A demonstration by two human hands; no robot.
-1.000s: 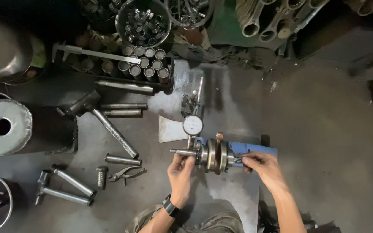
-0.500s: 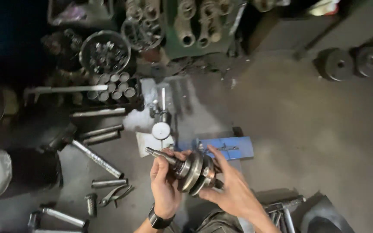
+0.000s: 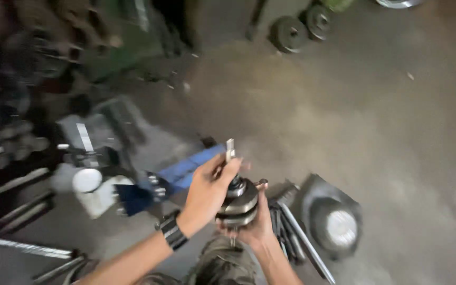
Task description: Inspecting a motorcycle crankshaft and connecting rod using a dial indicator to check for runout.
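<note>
The dark steel crankshaft with round disc webs (image 3: 238, 203) is lifted off the floor and stands nearly upright, its shaft end pointing up and slightly far. The left hand (image 3: 208, 192) clasps its top and the right hand (image 3: 254, 224) cradles it beneath, apparently mid-inspection; turning it would demand firm support. The blue flat stand (image 3: 188, 169) lies left.

1 head view, steeply down, close
</note>
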